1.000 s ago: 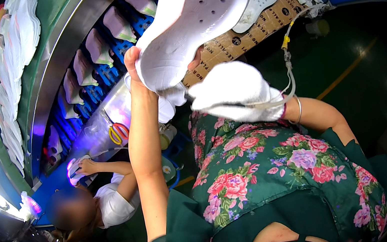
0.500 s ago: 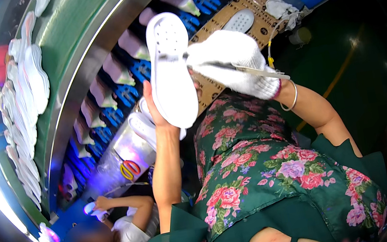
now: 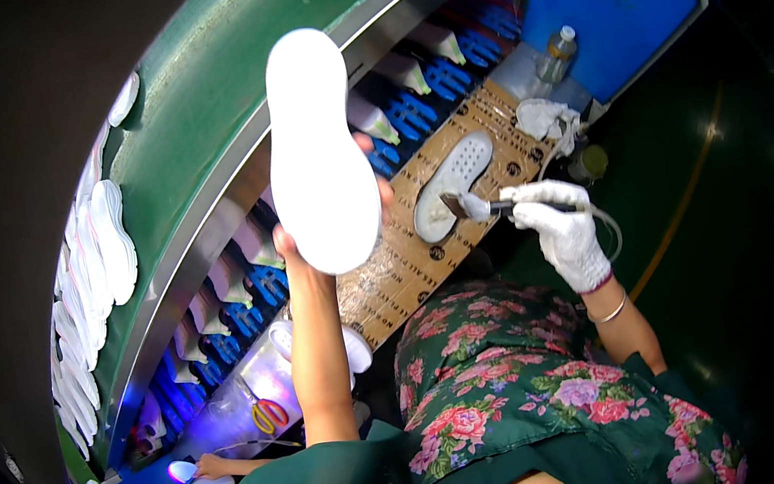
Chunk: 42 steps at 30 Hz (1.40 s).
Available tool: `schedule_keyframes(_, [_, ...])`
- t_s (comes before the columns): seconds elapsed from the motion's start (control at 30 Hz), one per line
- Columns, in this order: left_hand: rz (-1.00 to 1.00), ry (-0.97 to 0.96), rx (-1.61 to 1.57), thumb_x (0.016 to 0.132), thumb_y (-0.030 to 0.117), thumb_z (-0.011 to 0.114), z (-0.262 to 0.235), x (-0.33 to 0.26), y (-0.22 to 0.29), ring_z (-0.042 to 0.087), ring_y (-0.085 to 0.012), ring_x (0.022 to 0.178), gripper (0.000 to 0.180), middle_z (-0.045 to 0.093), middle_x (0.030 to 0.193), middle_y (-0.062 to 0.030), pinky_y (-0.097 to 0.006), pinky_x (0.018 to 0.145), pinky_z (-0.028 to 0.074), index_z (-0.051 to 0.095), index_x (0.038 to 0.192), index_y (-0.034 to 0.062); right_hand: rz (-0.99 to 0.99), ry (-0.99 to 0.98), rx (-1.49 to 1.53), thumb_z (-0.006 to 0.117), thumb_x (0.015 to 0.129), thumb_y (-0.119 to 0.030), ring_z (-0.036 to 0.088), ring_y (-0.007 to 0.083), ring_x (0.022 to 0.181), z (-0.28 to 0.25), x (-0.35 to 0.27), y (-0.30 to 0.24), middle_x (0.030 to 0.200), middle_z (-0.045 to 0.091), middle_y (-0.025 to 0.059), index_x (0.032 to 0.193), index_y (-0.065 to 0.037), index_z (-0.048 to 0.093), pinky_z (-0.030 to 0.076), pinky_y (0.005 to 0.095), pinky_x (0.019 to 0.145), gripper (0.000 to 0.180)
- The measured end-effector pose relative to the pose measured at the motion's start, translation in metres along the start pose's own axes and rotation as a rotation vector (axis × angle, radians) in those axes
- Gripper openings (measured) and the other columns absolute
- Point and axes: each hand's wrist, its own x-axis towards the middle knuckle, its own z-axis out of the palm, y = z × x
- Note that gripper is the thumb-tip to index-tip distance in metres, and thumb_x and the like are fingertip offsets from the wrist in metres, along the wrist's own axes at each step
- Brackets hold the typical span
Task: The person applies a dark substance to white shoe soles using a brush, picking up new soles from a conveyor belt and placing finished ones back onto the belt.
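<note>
**White sole held up, brush in the other hand**

White shoe sole (image 3: 318, 157), long and smooth with rounded ends, is up in the air above the near edge of the worktop. It stands almost upright, with its flat side to the camera. The left hand (image 3: 292, 247) holds it from behind at the lower end, and one fingertip (image 3: 363, 142) peeks out at its right side.

Big curved green belt (image 3: 206, 119) runs behind the sole, with a row of flat white soles (image 3: 98, 268) lying along its far left side. Below the belt is a row of blue racks (image 3: 412, 111) with pale shoe forms standing on them.

Next comes the brown cardboard sheet (image 3: 410, 259) that covers the worktop. A second white sole with little holes (image 3: 452, 184) lies flat on it, near its right end.

The right hand (image 3: 562, 229) wears a white cloth glove and is closed around the dark handle of a small brush (image 3: 473, 208). The brush tip is just beside the holed sole's lower right edge; I cannot tell if it touches.

A small bottle with a yellow cap (image 3: 558, 53) stands near the far right corner of the worktop, and a white rag (image 3: 544, 116) lies just in front of it. Yellow-handled scissors (image 3: 267, 413) lie at the left end.

Another person's hand (image 3: 208, 467) reaches in at the lower left.
</note>
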Motion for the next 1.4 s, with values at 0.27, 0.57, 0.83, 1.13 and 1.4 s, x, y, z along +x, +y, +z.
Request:
schedule_keyframes(0.27, [-0.024,0.354,-0.435,0.102,0.055,0.052,-0.048,0.185,-0.007,0.029,-0.0566,0.145,0.088,0.014,0.164,-0.0327,-0.064,0.12,0.033,0.007,0.164,0.0115,0.175,0.03,-0.154,0.077,0.086,0.0,0.071,0.0133,0.077,-0.028,0.011,0.061,0.093,0.078,0.0089,0.105,0.002,0.078,0.057,0.0251,0.07,0.019])
schedule_keyframes(0.57, [0.418,0.661,1.083,0.094,0.006,0.062,-0.029,-0.004,0.061,0.071,-0.017,0.09,0.05,0.065,0.13,-0.016,-0.03,0.077,0.056,0.056,0.143,-0.0014,0.312,0.0,-0.057,0.076,0.088,-0.001,0.071,0.0136,0.079,-0.013,0.023,0.082,0.095,0.077,0.0095,0.106,0.003,0.077,0.056,0.0246,0.069,0.019])
schedule_keyframes(0.83, [0.27,1.343,2.207,0.086,0.008,0.075,-0.1,-0.18,0.285,0.071,-0.0158,0.081,0.047,0.074,0.102,-0.0144,-0.03,0.075,0.055,0.064,0.132,0.0055,0.457,-0.139,0.017,0.077,0.085,0.0,0.071,0.0165,0.074,0.041,0.017,0.123,0.094,0.077,0.0127,0.108,0.006,0.075,0.055,0.0253,0.066,0.024])
schedule_keyframes(1.13, [1.139,1.032,1.568,0.097,0.006,0.056,-0.01,-0.261,0.24,0.064,-0.0274,0.113,0.02,0.064,0.12,-0.0177,-0.038,0.097,0.054,0.058,0.116,0.0016,0.403,-0.289,0.351,0.072,0.09,0.001,0.069,0.0188,0.083,0.098,0.027,0.104,0.108,0.072,0.0166,0.116,0.007,0.068,0.054,0.0275,0.07,0.027])
schedule_keyframes(1.4, [0.416,1.029,0.854,0.093,0.01,0.06,-0.03,-0.301,0.109,0.068,-0.0179,0.101,0.034,0.07,0.114,-0.0102,-0.032,0.089,0.056,0.064,0.126,0.0,0.316,-0.638,0.17,0.072,0.083,0.007,0.073,0.0266,0.097,0.182,-0.032,0.049,0.111,0.073,0.021,0.102,0.005,0.073,0.06,0.0336,0.082,0.02])
